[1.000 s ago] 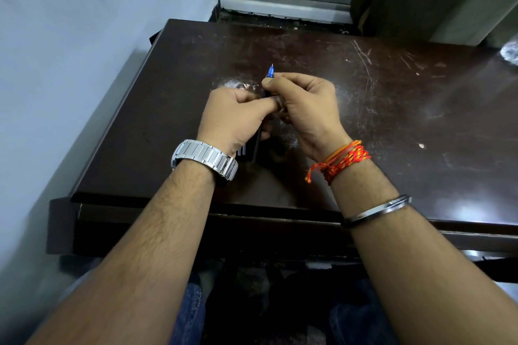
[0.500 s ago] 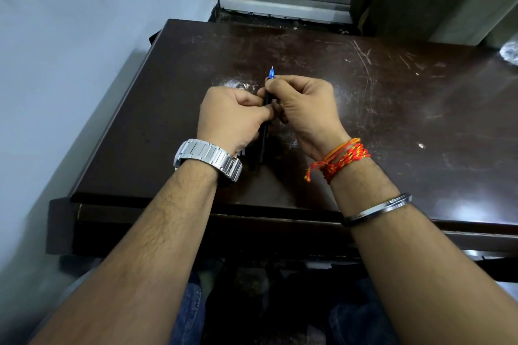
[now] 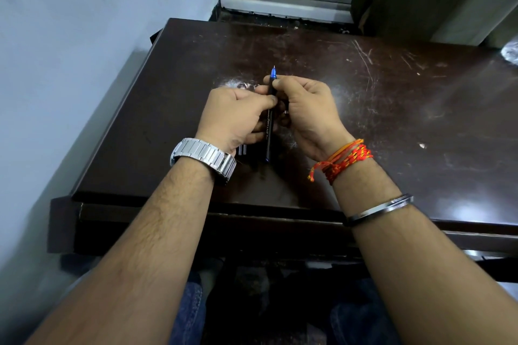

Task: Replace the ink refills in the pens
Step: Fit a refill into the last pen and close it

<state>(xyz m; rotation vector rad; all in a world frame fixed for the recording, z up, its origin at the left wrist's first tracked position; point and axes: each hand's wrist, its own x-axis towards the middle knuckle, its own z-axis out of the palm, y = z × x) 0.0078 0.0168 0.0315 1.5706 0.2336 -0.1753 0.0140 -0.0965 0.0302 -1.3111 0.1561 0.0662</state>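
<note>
We note black pen (image 3: 268, 131) between both sets of fingers, over table (image 3: 392, 120). Long axis runs away from wearer, blue tip beyond fingertips. Left hand (image 3: 235, 117) pinches mid-barrel; right hand (image 3: 311, 109) pinches just below tip. Barrel partly hidden by fingers; dark items under left palm unidentifiable

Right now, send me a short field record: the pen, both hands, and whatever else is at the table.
pen: black pen, lengthwise away from the person, blue tip at the far end
left hand: left hand grips the barrel at mid-length
right hand: right hand pinches the barrel just below the tip
other items: dark pen ends with white bands under the left palm; held or lying, cannot tell
surface: scratched dark brown table
</note>
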